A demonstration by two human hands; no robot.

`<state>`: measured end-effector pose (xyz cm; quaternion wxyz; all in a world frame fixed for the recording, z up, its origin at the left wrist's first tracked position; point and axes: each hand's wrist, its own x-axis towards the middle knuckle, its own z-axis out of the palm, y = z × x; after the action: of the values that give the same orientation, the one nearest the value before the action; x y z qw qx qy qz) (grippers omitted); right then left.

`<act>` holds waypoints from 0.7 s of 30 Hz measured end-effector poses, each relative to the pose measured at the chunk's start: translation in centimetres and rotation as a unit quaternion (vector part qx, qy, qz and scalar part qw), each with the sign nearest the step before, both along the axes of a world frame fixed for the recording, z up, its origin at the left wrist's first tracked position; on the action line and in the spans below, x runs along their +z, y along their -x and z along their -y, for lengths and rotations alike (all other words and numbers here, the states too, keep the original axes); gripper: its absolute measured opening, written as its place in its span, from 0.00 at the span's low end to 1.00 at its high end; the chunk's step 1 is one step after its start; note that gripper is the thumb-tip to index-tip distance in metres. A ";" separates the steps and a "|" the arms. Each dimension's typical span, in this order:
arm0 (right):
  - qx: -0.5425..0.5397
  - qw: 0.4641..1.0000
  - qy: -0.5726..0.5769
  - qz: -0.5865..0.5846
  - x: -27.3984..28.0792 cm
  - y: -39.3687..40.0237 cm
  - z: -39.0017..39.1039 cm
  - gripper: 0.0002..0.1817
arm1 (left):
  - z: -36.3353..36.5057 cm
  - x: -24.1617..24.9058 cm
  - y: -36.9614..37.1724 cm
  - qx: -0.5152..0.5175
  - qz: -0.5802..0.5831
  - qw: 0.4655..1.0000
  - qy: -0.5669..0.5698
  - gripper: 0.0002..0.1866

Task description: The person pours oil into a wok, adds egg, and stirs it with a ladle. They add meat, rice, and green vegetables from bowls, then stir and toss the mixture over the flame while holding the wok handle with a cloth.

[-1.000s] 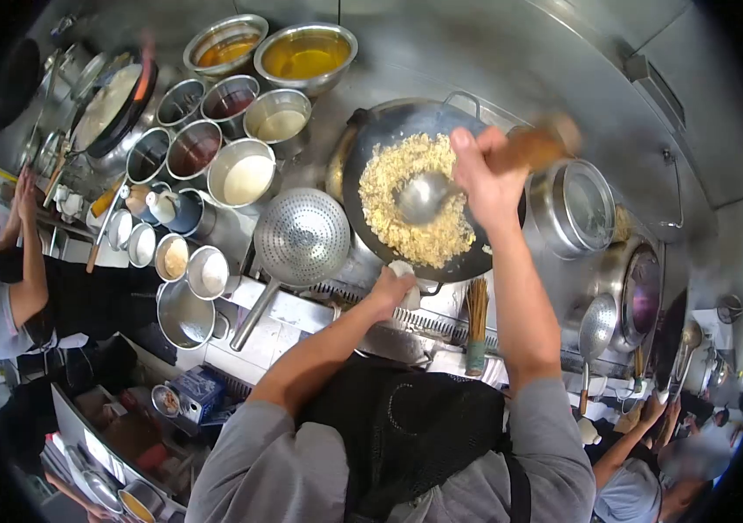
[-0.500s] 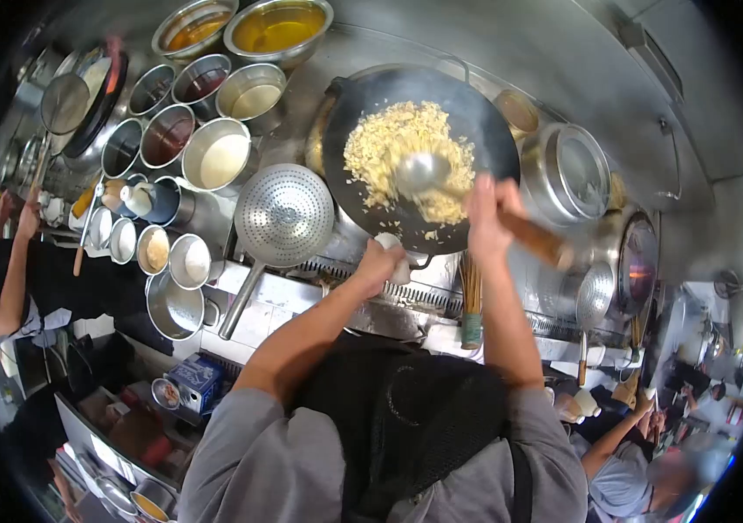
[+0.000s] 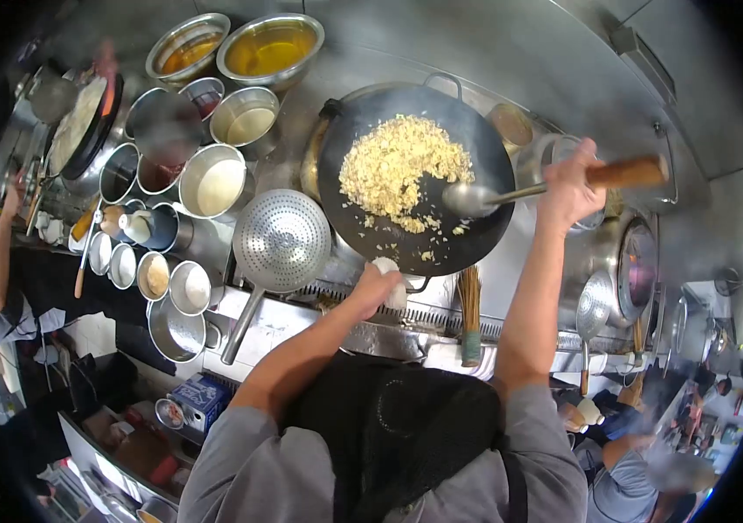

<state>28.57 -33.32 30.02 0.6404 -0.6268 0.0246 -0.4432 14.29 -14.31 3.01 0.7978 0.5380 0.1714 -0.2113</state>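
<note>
My right hand point(image 3: 570, 187) is closed round the handle of a ladle point(image 3: 473, 200), whose metal bowl rests low over the right side of a black wok point(image 3: 485, 235). Chopped pale-yellow food point(image 3: 402, 166), its kind not clear, is heaped in the wok's left and middle, with loose bits toward the near side. At the near rim, my left hand point(image 3: 378, 288) grips a folded white cloth point(image 3: 391, 277) beside the wok's small loop handle point(image 3: 419, 285). Light steam hangs over the wok.
Left of the wok are a perforated strainer point(image 3: 282, 240), several sauce pots point(image 3: 214, 180) and two bowls of amber liquid point(image 3: 271, 48). A bamboo brush point(image 3: 469, 318) stands near the front edge. Lidded pots point(image 3: 633, 261) and another strainer point(image 3: 594, 305) sit right. Co-workers stand at both sides.
My right hand has drawn the ladle rightward, out of the food to the wok's right side. My left hand stays at the near rim. A co-worker's arm at left has shifted.
</note>
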 end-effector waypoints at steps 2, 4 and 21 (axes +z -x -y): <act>0.012 0.994 -0.101 0.037 -4.2 -2.1 -0.6 0.20 | -0.1 0.6 0.3 0.003 0.001 1.000 0.017 0.14; 0.106 0.990 -0.095 0.002 -6.8 -1.9 -3.5 0.17 | -0.2 1.6 -0.2 -0.013 0.003 1.000 0.020 0.14; 0.286 0.947 0.047 -0.138 1.7 0.8 -8.9 0.21 | 0.1 -0.1 -0.1 0.032 -0.061 0.997 0.016 0.14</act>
<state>27.72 -24.37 31.70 0.7001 -0.6920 -0.0888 -0.1517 14.43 -14.38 2.94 0.8007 0.5054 0.2338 -0.2207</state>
